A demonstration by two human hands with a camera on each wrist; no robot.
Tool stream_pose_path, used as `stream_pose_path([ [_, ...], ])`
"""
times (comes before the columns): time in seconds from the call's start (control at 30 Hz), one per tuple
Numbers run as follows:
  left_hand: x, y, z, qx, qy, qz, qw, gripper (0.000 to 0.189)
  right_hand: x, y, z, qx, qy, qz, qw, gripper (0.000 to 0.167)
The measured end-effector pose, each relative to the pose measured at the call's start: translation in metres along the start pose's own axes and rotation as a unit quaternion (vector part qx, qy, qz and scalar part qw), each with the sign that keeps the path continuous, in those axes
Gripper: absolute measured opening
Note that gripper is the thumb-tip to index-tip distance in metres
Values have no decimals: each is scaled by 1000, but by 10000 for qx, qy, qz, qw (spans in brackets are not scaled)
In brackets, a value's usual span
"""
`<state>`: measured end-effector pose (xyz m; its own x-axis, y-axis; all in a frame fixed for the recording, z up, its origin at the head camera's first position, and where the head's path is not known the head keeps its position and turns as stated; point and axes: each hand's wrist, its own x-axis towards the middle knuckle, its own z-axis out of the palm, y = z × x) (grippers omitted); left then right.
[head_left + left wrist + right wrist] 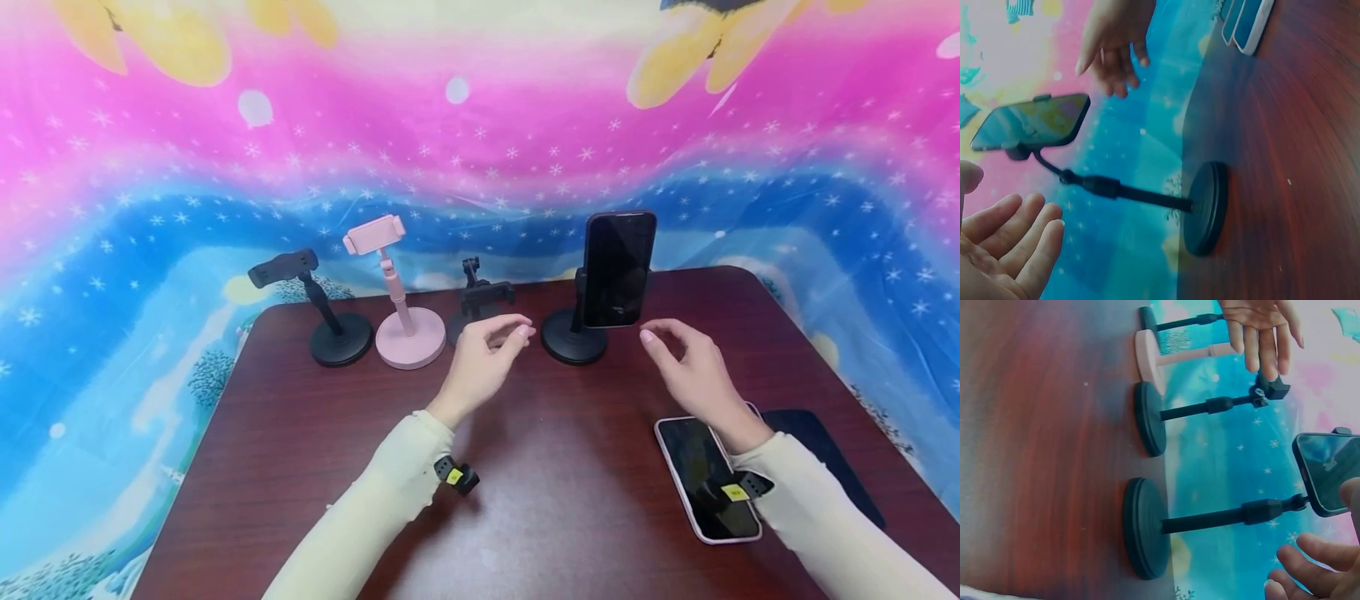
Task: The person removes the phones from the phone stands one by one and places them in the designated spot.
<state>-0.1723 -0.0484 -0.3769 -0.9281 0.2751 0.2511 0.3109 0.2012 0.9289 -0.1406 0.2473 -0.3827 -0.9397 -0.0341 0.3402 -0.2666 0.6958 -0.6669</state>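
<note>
Reddish-brown table (540, 500) below; a black stand (487, 295) is partly hidden behind my left grip (480, 358). That and my right grip (688, 367) are empty, fingers loosely apart from thumbs; the mounted phone (619, 271) stands between them.

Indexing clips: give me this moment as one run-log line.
left hand: holds nothing | right hand: holds nothing, near mounted phone | mounted phone: upright in black stand | pink stand: without phone

Right hand (1327, 576) near upheld phone (1329, 464)
</note>
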Motion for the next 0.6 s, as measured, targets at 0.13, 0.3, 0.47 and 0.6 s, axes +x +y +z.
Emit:
stream_pose_path([
  [0.13, 6, 6, 12, 279, -183, -42, 9994, 28, 7, -3, 1, 281, 61, 77, 9996, 38],
  [0.3, 14, 8, 25, 486, -406, -122, 9979, 32, 14, -3, 4, 732, 49, 79, 9973, 42],
  [0.47, 22, 11, 33, 391, -514, -243, 9976, 38, 21, -5, 5, 1107, -44, 192, 9937, 46],
  [0.6, 28, 13, 40, 399, -491, -228, 9977, 43, 25, -7, 5, 1244, 19, 180, 9921, 44],
])
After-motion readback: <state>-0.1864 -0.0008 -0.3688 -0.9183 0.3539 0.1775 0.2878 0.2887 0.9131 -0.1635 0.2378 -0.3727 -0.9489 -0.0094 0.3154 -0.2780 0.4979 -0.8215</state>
